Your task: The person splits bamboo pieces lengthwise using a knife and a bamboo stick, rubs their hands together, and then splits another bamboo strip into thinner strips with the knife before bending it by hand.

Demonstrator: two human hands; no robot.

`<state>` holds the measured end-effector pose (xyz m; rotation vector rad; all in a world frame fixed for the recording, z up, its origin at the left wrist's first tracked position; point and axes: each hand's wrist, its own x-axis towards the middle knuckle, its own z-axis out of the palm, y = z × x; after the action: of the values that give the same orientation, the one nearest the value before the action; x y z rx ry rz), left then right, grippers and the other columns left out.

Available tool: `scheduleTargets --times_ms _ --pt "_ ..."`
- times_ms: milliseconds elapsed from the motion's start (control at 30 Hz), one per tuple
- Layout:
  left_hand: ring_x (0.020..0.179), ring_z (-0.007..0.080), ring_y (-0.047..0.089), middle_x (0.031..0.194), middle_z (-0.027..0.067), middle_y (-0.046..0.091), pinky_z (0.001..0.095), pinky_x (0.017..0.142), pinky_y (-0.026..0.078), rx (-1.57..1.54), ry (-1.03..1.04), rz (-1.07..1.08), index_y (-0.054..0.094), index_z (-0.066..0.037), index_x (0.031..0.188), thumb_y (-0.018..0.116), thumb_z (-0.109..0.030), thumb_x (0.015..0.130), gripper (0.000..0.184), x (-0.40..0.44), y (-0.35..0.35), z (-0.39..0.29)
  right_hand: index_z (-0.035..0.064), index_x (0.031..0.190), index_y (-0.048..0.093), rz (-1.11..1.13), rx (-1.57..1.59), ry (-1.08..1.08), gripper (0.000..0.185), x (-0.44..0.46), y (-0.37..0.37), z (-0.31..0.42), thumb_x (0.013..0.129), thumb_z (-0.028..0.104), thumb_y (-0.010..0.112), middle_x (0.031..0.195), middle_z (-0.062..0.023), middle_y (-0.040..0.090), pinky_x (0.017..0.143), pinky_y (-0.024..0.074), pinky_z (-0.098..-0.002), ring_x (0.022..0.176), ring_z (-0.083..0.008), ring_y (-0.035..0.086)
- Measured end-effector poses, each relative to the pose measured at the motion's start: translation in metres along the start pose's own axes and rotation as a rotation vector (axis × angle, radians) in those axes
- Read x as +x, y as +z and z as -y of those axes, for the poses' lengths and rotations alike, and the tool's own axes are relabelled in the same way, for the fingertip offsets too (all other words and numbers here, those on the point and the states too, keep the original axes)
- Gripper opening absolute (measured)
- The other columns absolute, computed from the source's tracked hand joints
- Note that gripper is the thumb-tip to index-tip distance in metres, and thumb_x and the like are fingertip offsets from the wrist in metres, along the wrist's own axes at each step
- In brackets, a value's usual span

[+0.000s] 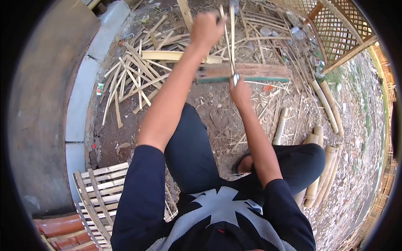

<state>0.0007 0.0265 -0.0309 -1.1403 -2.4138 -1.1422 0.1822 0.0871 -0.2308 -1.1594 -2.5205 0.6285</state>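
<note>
My left hand (pixel 206 31) is closed in a fist at the top, against one of two thin bamboo strips (pixel 232 39). A small dark bit shows at its fingers, too little to name. Lower and to the right, my right hand (pixel 240 91) is closed around the near end of the strips, where they come together. A shiny, metal-looking piece (pixel 236 79) shows at its thumb; its kind is unclear. The strips spread slightly apart toward the top. Beneath them, just beyond my right hand, lies a worn wooden beam (pixel 259 71) with a green edge.
Many loose bamboo strips (pixel 136 75) are heaped at left. Bamboo poles (pixel 326 175) lie right of my knee. A lattice panel (pixel 343 29) stands at upper right. A slatted bamboo piece (pixel 98 192) sits at lower left, near a concrete edge (pixel 81 96).
</note>
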Motion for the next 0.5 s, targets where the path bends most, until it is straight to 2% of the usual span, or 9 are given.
scheduleTargets --times_ms 33,67,167,200,300,333,433,500 --pt "0.069 0.0335 0.071 0.078 0.0193 0.072 0.0406 0.065 0.056 -0.016 0.035 0.012 0.074 -0.002 0.092 0.059 -0.031 0.095 0.033 -0.005 0.025 0.023 -0.0053 0.103 0.063 0.070 -0.023 -0.012 0.049 -0.002 0.028 -0.021 0.093 0.043 0.062 0.088 -0.0289 0.069 0.074 0.0554 -0.0544 0.082 -0.0470 0.069" --pt "0.070 0.0312 0.072 0.078 0.0176 0.073 0.0400 0.067 0.057 0.052 0.072 -0.066 0.074 -0.002 0.091 0.060 -0.037 0.095 0.038 -0.005 0.039 0.037 -0.0049 0.103 0.063 0.060 -0.029 0.000 0.050 -0.005 0.033 -0.018 0.093 0.044 0.062 0.089 -0.0293 0.069 0.075 0.0555 -0.0543 0.083 -0.0467 0.069" --pt "0.068 0.0342 0.071 0.076 0.0167 0.072 0.0430 0.064 0.057 -0.148 -0.017 -0.064 0.076 -0.004 0.082 0.063 -0.036 0.093 0.036 0.001 0.027 0.025 -0.0043 0.104 0.063 0.064 -0.030 0.062 0.051 -0.012 0.037 -0.017 0.092 0.045 0.062 0.091 -0.0300 0.069 0.076 0.0555 -0.0540 0.085 -0.0463 0.069" --pt "0.071 0.0327 0.072 0.075 0.0124 0.073 0.0436 0.068 0.057 -0.159 -0.032 -0.050 0.075 -0.005 0.088 0.068 -0.041 0.089 0.037 0.002 0.023 0.022 -0.0044 0.104 0.063 0.082 -0.015 0.076 0.051 -0.010 0.036 -0.018 0.092 0.045 0.062 0.090 -0.0300 0.069 0.076 0.0555 -0.0541 0.085 -0.0465 0.069" --pt "0.075 0.0313 0.072 0.076 0.0106 0.074 0.0442 0.070 0.057 -0.065 -0.025 -0.050 0.074 -0.007 0.101 0.070 -0.045 0.086 0.041 -0.004 0.013 0.015 -0.0059 0.105 0.061 0.125 0.011 0.071 0.053 -0.008 0.031 -0.020 0.093 0.045 0.061 0.084 -0.0309 0.068 0.074 0.0541 -0.0562 0.081 -0.0485 0.068" --pt "0.078 0.0305 0.072 0.078 0.0103 0.074 0.0436 0.071 0.057 -0.083 -0.038 -0.062 0.071 -0.008 0.110 0.072 -0.047 0.084 0.047 -0.002 0.014 0.016 -0.0066 0.106 0.061 0.130 0.020 0.064 0.053 -0.005 0.030 -0.019 0.093 0.045 0.061 0.082 -0.0313 0.067 0.073 0.0534 -0.0572 0.079 -0.0495 0.067" --pt "0.074 0.0257 0.074 0.077 0.0120 0.074 0.0387 0.069 0.057 -0.081 0.018 -0.222 0.069 -0.005 0.115 0.071 -0.051 0.086 0.055 0.002 0.009 0.010 -0.0051 0.100 0.060 0.037 0.072 0.011 0.048 -0.005 0.018 -0.009 0.094 0.043 0.060 0.082 -0.0304 0.068 0.071 0.0541 -0.0564 0.080 -0.0493 0.068" --pt "0.072 0.0238 0.073 0.076 0.0118 0.074 0.0373 0.065 0.057 -0.142 0.098 -0.261 0.072 -0.004 0.109 0.070 -0.045 0.087 0.047 0.007 0.004 0.004 -0.0040 0.098 0.060 -0.003 0.121 -0.027 0.046 -0.001 0.006 0.001 0.094 0.042 0.060 0.080 -0.0308 0.067 0.070 0.0530 -0.0575 0.077 -0.0501 0.067"
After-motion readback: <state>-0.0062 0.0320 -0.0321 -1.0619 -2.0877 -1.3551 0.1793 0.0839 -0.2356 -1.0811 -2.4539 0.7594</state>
